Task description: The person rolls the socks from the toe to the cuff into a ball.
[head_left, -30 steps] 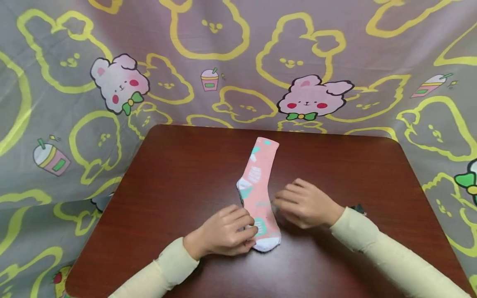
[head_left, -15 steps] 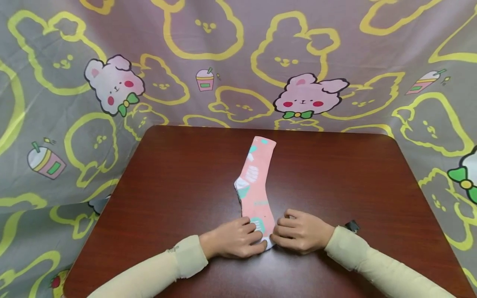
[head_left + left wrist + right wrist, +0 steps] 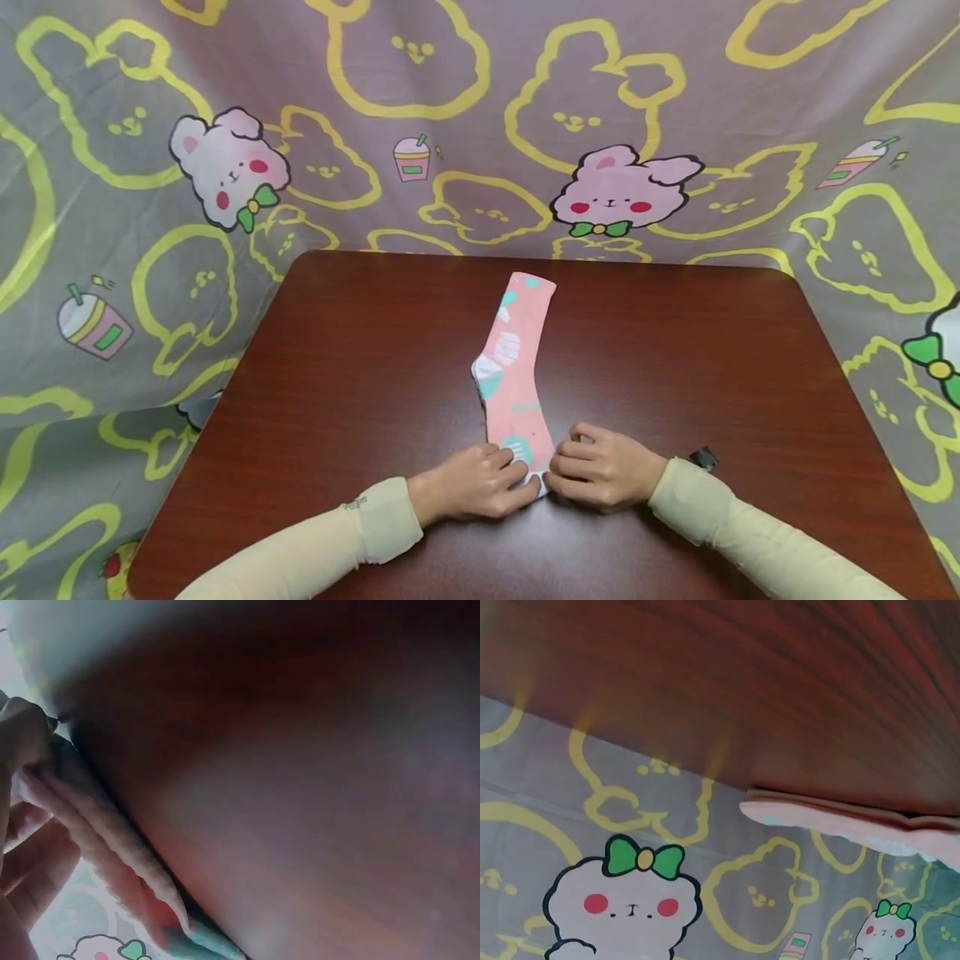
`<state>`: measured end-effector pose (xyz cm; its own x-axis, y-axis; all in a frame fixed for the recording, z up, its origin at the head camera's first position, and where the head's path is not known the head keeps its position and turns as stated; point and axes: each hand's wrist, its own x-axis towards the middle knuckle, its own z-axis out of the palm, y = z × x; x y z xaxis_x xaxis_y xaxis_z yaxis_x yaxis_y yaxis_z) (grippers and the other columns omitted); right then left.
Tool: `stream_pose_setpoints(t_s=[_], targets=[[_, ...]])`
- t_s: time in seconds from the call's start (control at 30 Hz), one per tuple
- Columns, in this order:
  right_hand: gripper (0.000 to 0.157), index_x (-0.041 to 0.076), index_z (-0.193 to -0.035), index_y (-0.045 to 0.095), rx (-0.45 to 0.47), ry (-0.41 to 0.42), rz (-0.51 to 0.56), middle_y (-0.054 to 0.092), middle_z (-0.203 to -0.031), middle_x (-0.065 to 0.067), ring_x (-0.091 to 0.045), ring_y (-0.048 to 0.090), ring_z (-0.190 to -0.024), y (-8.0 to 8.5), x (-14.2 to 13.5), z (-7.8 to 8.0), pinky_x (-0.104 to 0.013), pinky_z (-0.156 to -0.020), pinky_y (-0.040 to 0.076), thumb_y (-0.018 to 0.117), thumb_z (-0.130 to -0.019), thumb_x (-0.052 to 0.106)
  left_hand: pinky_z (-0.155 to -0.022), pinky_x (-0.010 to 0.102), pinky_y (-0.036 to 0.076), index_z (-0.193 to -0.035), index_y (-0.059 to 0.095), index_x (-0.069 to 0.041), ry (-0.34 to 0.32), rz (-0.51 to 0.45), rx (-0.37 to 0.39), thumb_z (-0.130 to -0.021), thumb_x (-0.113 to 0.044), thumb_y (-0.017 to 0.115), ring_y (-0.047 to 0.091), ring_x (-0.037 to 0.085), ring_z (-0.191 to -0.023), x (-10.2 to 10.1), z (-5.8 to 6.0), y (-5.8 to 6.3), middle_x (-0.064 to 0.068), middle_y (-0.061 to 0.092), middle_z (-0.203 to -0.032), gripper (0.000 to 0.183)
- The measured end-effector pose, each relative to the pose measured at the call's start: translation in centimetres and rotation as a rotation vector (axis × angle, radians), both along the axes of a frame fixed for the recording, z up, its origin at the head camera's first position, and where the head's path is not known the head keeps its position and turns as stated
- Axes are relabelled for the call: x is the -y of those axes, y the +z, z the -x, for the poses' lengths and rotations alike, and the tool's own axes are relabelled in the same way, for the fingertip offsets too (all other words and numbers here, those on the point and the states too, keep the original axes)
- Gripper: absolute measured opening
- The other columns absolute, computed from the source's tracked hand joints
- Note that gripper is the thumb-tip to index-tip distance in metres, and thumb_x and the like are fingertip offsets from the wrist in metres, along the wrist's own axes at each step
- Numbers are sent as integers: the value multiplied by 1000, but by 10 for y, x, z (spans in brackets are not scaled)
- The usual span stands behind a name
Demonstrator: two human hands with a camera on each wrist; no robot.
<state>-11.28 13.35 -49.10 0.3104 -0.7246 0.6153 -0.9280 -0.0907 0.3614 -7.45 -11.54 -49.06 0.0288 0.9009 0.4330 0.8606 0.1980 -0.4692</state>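
A pink sock [image 3: 517,383] with white and mint patches lies flat on the table, its cuff pointing away and its white toe nearest the person. My left hand [image 3: 480,483] pinches the toe end from the left, covering part of it. On the toe's right edge, my right hand [image 3: 603,472] grips with curled fingers, close to the left fingertips. In the left wrist view, fingers [image 3: 45,859] hold the layered edge of the sock [image 3: 112,832]. The right wrist view shows the sock's cuff end [image 3: 810,817] but not the hand.
The dark reddish-brown table [image 3: 360,333] has rounded far corners. A cloth [image 3: 480,100] printed with cartoon rabbits hangs behind it and along both sides. A small black object [image 3: 705,457] is by the right cuff.
My right hand has come down and left from beside the sock to its toe. My left hand has shifted slightly right along the toe. Little differs over the last half second.
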Motion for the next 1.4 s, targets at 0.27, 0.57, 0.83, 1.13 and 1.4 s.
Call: stream_pose_setpoints(t_s=[0.27, 0.57, 0.83, 1.13, 1.4], targets=[[25, 5, -95, 72, 10, 35, 6, 69, -91, -7, -18, 65, -75, -2, 3, 1, -30, -61, 52, 49, -101, 12, -44, 20, 41, -99, 67, -11, 63, -39, 132, -98, -12, 43, 47, 9, -54, 2, -1, 8, -4, 52, -73, 24], [23, 1, -98, 69, 59, 49, 20, 68, -92, -13, -19, 61, -69, 2, 4, 2, -26, -58, 51, 47, -101, 5, -42, 19, 41, -103, 68, -10, 57, -118, 197, -97, -13, 42, 49, 10, -57, 6, 0, 9, -1, 56, -83, 26], [21, -1, -102, 71, 273, 12, 74, 68, -97, -13, -20, 64, -75, -6, 1, 3, -27, -62, 53, 53, -96, 7, -48, 18, 46, -103, 68, -9, 42, -127, 194, -98, -11, 44, 53, 12, -66, 8, 3, 13, 3, 61, -97, 24], [22, -1, -108, 71, 496, -104, 80, 67, -107, -13, -21, 67, -92, -16, -1, 1, -32, -77, 57, 59, -92, 8, -68, 19, 56, -98, 71, -6, 106, -211, 374, -88, -12, 61, 67, 12, -78, 8, 8, 11, 4, 68, -99, 15], [25, -1, -115, 69, 588, -169, 59, 65, -111, -8, -15, 67, -93, -17, 2, 8, -28, -79, 56, 60, -93, 7, -79, 22, 56, -100, 74, -3, 171, -184, 394, -83, -12, 76, 68, 16, -88, 11, 16, 8, 7, 70, -102, 19]])
